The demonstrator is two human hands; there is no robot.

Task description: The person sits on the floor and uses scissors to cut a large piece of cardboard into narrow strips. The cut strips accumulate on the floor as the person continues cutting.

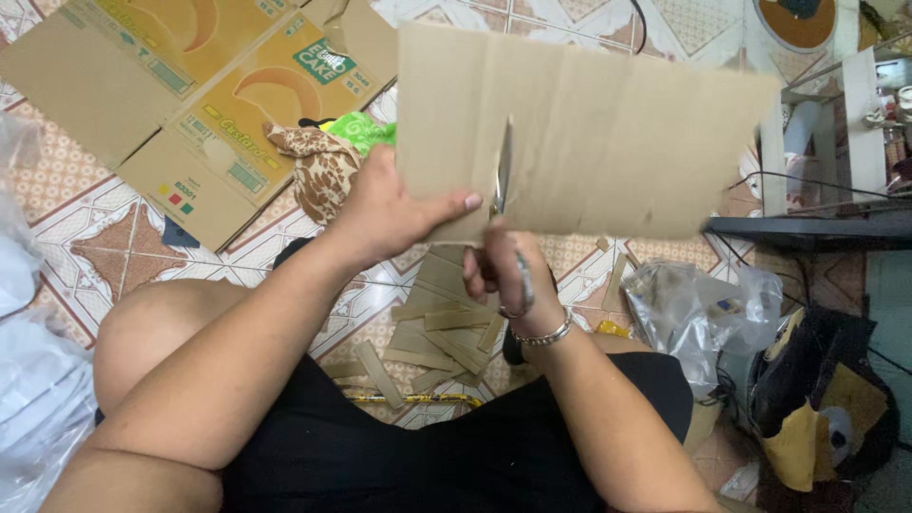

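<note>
The left hand [385, 211] pinches the lower left edge of a brown cardboard sheet [608, 133], thumb on the near face and the fingers closed behind it, holding the sheet upright and clear of the lap so the blades can travel through it. The right hand [508, 275] is closed around the handles of a pair of scissors [503, 185], which point up into the sheet from its bottom edge; the blades sit in a cut that already runs partway up the board. Gripping just left of the cut line likely keeps the board stiff where the blades bite. A silver bracelet [546, 334] circles the right wrist.

Below the hands, on the tiled floor [95, 237], lies a loose pile of narrow cardboard strips [442, 337], right under the sheet where cut pieces would drop. A thin yellow stick [418, 399] lies across the floor near the strips.

To the upper left a flattened printed box [190, 95] is spread on the floor, with a patterned cloth [318, 166] and something bright green [361, 128] beside it. On the right sit a crumpled clear plastic bag [703, 313] and a dark bundle [817, 399], well apart from the cutting
</note>
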